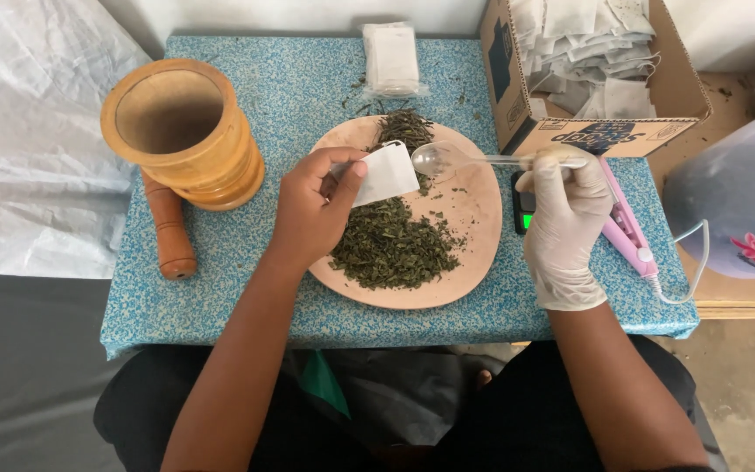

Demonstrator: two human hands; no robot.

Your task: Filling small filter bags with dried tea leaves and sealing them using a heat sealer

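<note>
2 hands (312,210) (565,218), 1 spoon (447,159), 1 plate (474,210), 1 mortar (181,131), 1 pestle (168,229), 1 box (605,135).

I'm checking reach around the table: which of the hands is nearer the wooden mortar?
Left. The left hand sits just right of the wooden mortar; the gloved right hand is across the plate.

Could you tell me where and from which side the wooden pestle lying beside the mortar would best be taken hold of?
Probably by the middle of its shaft, from above. The pestle lies flat on the table with its length running away from the person. Its far end is tucked under the mortar. The near end is free, so fingers can close across the shaft from the left and right.
</note>
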